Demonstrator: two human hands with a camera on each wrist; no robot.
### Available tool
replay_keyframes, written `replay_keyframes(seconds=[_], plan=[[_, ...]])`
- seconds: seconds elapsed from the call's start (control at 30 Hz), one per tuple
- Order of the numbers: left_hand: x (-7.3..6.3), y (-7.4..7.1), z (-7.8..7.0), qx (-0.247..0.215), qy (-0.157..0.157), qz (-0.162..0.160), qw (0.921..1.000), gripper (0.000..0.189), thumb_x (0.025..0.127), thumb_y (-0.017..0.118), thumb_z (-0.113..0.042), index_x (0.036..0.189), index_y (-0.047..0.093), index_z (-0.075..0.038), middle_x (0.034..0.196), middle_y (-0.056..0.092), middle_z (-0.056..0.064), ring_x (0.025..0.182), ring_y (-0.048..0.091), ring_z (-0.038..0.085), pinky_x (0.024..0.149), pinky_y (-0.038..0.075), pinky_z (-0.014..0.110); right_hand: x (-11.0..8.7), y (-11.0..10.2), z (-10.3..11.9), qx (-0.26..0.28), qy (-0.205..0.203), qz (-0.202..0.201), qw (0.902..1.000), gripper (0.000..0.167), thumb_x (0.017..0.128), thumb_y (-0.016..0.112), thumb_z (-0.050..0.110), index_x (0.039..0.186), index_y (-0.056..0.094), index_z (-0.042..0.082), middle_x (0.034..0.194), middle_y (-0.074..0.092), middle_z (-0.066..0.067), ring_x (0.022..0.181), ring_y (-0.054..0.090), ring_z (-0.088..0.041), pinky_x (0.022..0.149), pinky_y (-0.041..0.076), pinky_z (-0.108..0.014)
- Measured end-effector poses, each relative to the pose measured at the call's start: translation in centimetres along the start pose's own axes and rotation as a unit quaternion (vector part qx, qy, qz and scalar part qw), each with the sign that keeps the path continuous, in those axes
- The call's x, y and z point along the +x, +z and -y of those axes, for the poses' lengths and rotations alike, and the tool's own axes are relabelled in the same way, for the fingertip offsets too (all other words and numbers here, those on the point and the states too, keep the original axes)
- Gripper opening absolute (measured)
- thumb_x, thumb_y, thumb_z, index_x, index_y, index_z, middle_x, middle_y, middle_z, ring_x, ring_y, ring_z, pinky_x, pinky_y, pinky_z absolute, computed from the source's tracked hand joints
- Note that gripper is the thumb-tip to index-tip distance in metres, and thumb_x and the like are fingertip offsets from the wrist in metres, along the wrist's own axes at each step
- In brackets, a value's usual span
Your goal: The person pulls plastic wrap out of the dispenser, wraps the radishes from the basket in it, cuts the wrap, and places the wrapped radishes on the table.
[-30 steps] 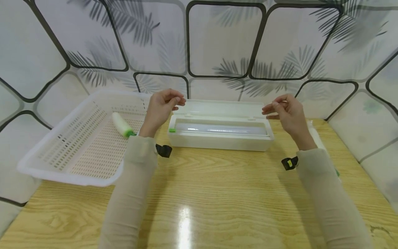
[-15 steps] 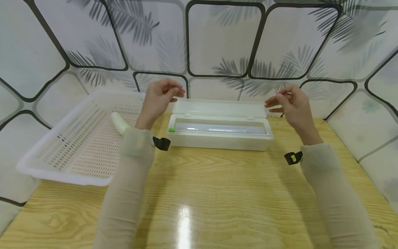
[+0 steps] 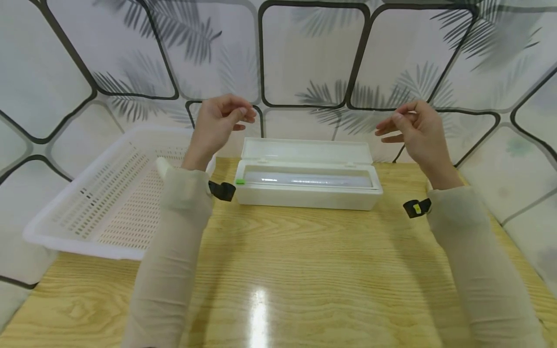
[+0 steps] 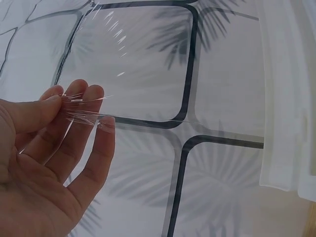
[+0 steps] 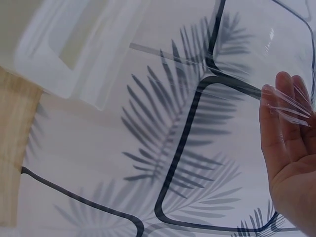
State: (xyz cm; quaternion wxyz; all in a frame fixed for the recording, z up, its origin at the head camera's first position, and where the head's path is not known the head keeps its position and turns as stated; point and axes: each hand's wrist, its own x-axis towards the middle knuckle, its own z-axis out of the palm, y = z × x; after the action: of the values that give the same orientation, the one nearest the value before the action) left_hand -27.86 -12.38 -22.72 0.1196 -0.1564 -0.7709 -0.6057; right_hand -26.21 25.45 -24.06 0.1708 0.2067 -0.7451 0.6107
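Observation:
Clear cling film (image 4: pixel 81 116) is bunched at its corner between the thumb and fingers of my left hand (image 3: pixel 215 126), which is raised behind the dispenser's left end. My right hand (image 3: pixel 421 135) pinches the other corner of the film (image 5: pixel 291 107), level with the left and beyond the right end. Between the hands the film is nearly invisible, showing as faint shiny creases in both wrist views. Below stands a long white cling film dispenser (image 3: pixel 304 199), its lid (image 3: pixel 304 151) tipped back and a roll of film (image 3: pixel 309 180) inside.
A white perforated basket (image 3: pixel 87 249) stands at the left. In it lies a white radish (image 3: pixel 162 166), mostly hidden behind the left sleeve. The wooden table (image 3: pixel 313 261) meets a patterned wall (image 3: pixel 313 58) close behind the dispenser.
Both hands have risen and moved away toward the wall, spreading slightly apart while still pinching the film. The dispenser has stayed put. My left sleeve now covers more of the radish.

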Motion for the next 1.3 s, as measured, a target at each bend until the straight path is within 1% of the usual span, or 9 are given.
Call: replay_keyframes(seconds=[0.2, 0.37, 0.57, 0.8, 0.97, 1.07, 1.17, 1.3], plan=[[0.4, -0.3, -1.0, -0.006, 0.007, -0.005, 0.9999, 0.014, 0.102, 0.057, 0.0, 0.106, 0.07, 0.003, 0.091, 0.074, 0.0, 0.088, 0.07, 0.014, 0.076, 0.057, 0.024, 0.6, -0.2, 0.9, 0.018, -0.012, -0.004, 0.9998, 0.006, 0.105, 0.048, 0.0, 0.101, 0.054, 0.0, 0.087, 0.076, -0.003, 0.078, 0.073, -0.014, 0.066, 0.059, -0.024], [0.4, -0.6, -1.9, -0.004, 0.017, -0.013, 0.9998, 0.015, 0.102, 0.057, 0.0, 0.105, 0.071, 0.001, 0.091, 0.075, 0.001, 0.088, 0.071, 0.014, 0.075, 0.057, 0.024, 1.1, -0.2, 1.7, 0.043, -0.01, -0.009, 0.999, 0.005, 0.104, 0.049, -0.001, 0.103, 0.054, 0.0, 0.086, 0.076, -0.006, 0.077, 0.074, -0.016, 0.066, 0.059, -0.025], [0.5, -0.9, -3.4, -0.005, 0.027, -0.017, 0.9995, 0.014, 0.102, 0.057, 0.001, 0.104, 0.07, 0.001, 0.091, 0.074, 0.002, 0.086, 0.071, 0.013, 0.074, 0.057, 0.023, 1.6, -0.4, 2.8, 0.024, -0.018, -0.014, 0.9995, 0.007, 0.105, 0.048, 0.0, 0.103, 0.054, 0.002, 0.086, 0.076, -0.005, 0.075, 0.073, -0.015, 0.065, 0.059, -0.023], [0.7, -1.2, -5.1, -0.011, 0.033, -0.021, 0.9992, 0.013, 0.102, 0.058, -0.001, 0.104, 0.071, -0.001, 0.093, 0.074, 0.004, 0.088, 0.071, 0.016, 0.076, 0.057, 0.025, 2.2, -0.7, 4.4, 0.047, -0.045, -0.018, 0.9977, 0.006, 0.104, 0.049, 0.0, 0.102, 0.054, -0.001, 0.085, 0.075, -0.01, 0.076, 0.073, -0.018, 0.067, 0.059, -0.026], [0.7, -1.4, -6.0, -0.023, 0.047, -0.031, 0.9982, 0.013, 0.102, 0.059, -0.001, 0.102, 0.072, -0.002, 0.093, 0.074, 0.005, 0.089, 0.07, 0.018, 0.076, 0.057, 0.025, 2.5, -0.8, 5.5, 0.035, -0.058, -0.031, 0.9972, 0.005, 0.104, 0.052, 0.002, 0.102, 0.056, -0.001, 0.084, 0.075, -0.009, 0.074, 0.072, -0.019, 0.067, 0.058, -0.025], [0.7, -1.6, -6.6, -0.031, 0.06, -0.038, 0.997, 0.014, 0.101, 0.059, 0.0, 0.1, 0.072, -0.003, 0.092, 0.074, 0.006, 0.088, 0.07, 0.019, 0.075, 0.057, 0.025, 2.7, -0.9, 6.1, 0.015, -0.065, -0.039, 0.997, 0.005, 0.104, 0.052, 0.003, 0.104, 0.057, 0.001, 0.086, 0.075, -0.008, 0.075, 0.072, -0.018, 0.069, 0.058, -0.023], [0.7, -1.8, -7.2, -0.03, 0.074, -0.046, 0.9957, 0.015, 0.101, 0.059, 0.0, 0.099, 0.073, -0.005, 0.092, 0.073, 0.006, 0.087, 0.07, 0.019, 0.075, 0.056, 0.024, 3.0, -1.0, 6.7, -0.005, -0.073, -0.048, 0.9962, 0.007, 0.104, 0.052, 0.005, 0.106, 0.058, 0.002, 0.088, 0.075, -0.008, 0.078, 0.072, -0.018, 0.071, 0.057, -0.021], [0.8, -2.0, -8.0, -0.026, 0.096, -0.054, 0.9936, 0.016, 0.101, 0.059, -0.001, 0.097, 0.073, -0.006, 0.091, 0.073, 0.005, 0.085, 0.07, 0.019, 0.074, 0.056, 0.024, 3.2, -1.3, 7.5, -0.011, -0.086, -0.058, 0.9945, 0.009, 0.104, 0.053, 0.006, 0.109, 0.058, 0.001, 0.091, 0.075, -0.01, 0.08, 0.072, -0.019, 0.073, 0.057, -0.019]])
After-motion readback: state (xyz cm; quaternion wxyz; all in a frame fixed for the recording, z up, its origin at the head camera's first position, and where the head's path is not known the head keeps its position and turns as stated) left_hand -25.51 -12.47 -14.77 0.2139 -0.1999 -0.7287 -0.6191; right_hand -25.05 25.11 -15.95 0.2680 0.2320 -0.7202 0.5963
